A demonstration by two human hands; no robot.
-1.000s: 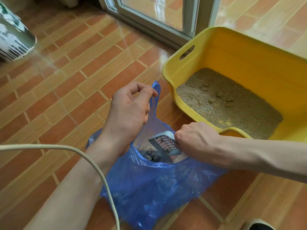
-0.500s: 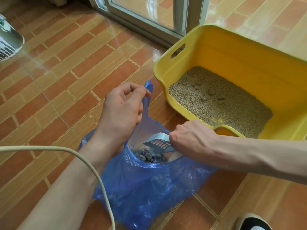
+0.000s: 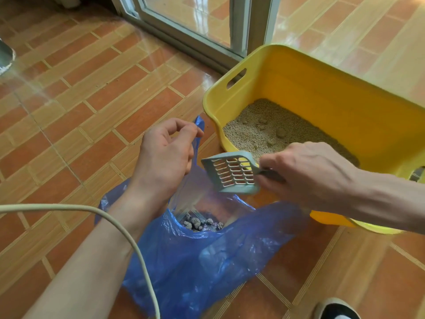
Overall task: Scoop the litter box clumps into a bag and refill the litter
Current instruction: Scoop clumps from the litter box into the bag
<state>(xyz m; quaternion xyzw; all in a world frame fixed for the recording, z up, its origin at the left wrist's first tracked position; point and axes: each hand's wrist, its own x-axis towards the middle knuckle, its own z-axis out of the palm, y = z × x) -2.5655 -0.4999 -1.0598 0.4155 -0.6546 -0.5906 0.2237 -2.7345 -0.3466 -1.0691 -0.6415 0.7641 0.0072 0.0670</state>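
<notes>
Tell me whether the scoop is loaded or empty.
Empty: the scoop, held by the right hand, shows bare slots.

Readable text: I can find none anywhere in my view.
Litter box: plain yellow plastic, no label that I can see.
Bag: plain blue, no print.
Scoop: unmarked.
</notes>
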